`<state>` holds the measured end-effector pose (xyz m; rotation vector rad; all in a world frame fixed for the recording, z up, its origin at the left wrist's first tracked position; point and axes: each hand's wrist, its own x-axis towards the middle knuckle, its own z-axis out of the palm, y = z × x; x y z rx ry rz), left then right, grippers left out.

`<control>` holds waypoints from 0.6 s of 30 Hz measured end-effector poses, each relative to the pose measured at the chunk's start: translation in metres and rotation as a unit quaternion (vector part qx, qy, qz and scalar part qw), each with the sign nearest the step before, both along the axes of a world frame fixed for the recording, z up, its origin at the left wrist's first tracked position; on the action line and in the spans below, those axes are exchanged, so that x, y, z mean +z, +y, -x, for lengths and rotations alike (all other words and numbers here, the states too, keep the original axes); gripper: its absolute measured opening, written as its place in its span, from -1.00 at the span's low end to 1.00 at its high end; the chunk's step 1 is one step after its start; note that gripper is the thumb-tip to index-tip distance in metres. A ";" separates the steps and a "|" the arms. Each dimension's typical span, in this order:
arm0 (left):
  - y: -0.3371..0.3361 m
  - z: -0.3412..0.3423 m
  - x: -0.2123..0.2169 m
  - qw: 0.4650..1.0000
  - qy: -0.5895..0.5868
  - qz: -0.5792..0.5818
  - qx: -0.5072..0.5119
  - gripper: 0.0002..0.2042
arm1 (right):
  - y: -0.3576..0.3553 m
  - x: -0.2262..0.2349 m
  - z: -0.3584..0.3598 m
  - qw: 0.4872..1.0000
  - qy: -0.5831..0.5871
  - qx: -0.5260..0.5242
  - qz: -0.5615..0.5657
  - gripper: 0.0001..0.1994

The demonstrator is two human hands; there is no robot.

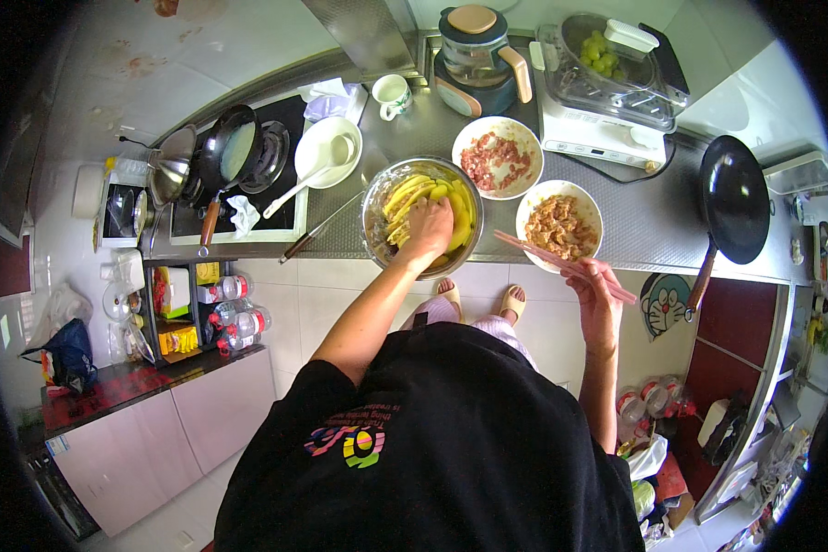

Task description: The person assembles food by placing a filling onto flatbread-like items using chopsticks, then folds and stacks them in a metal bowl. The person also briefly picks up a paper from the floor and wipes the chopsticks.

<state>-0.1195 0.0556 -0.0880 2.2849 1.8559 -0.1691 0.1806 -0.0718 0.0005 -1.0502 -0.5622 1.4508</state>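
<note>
A metal bowl stands near the counter's front edge with long yellow slices in it, fanned out along its left side. My left hand reaches down into this bowl, its fingers drawn together against the slices; what lies between the fingertips is hidden. In my right hand is a pair of pinkish chopsticks, their tips pointing left over the near rim of a white bowl. That bowl holds brownish, sauced meat pieces. Behind it, another white bowl contains redder chopped meat.
At left, a black pan sits on the stove beside a white bowl with a ladle. A knife lies left of the metal bowl. Further back are a mug, a kettle and a steamer. A wok rests at right.
</note>
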 end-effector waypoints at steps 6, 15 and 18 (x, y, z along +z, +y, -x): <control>-0.003 -0.013 -0.014 0.999 0.031 0.002 0.039 -0.76 | -0.001 0.000 -0.012 1.000 0.001 0.009 -0.003 -0.74; 0.002 0.002 -0.018 0.990 -0.054 0.060 0.114 -0.72 | -0.001 0.002 -0.035 1.000 -0.013 0.025 0.009 -0.75; -0.003 0.005 -0.021 0.990 -0.055 0.034 0.127 -0.69 | 0.001 0.001 -0.040 0.999 -0.015 0.036 0.012 -0.76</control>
